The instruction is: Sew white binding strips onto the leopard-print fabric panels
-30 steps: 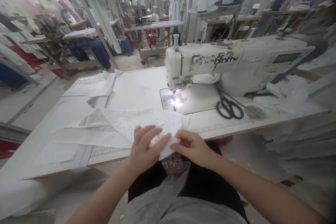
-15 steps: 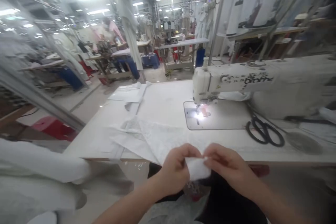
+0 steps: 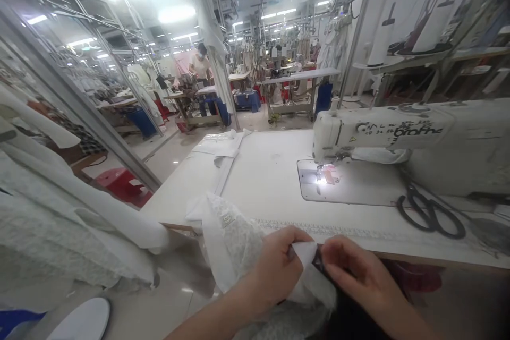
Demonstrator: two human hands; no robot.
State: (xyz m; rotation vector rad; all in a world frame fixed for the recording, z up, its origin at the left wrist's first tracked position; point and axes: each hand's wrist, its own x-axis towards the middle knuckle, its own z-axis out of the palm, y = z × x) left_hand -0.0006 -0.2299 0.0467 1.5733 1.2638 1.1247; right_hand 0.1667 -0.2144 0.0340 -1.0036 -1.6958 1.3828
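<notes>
My left hand (image 3: 279, 263) is closed on a white garment piece (image 3: 239, 241), with a folded corner standing up between thumb and fingers. The patterned cloth, which bears a small label (image 3: 227, 219), drapes over the table's front edge and down to my lap. Just right of that corner is my right hand (image 3: 354, 271), its fingers curled and thumb drawn in. Whatever its fingertips hold is too small to make out. Ahead of the hands, a white sewing machine (image 3: 358, 133) stands with its needle area lit.
Black-handled scissors (image 3: 432, 215) lie right of the needle plate. A measuring scale (image 3: 311, 227) runs along the front of the white table (image 3: 271, 170). More cloth (image 3: 223, 146) lies at its far left. White garments (image 3: 79, 212) hang at left; a person (image 3: 200, 66) stands farther back.
The cloth has been drawn off the table toward me and now hangs over the edge, its label showing. My right fingertips have come away from the folded corner. The view has turned left.
</notes>
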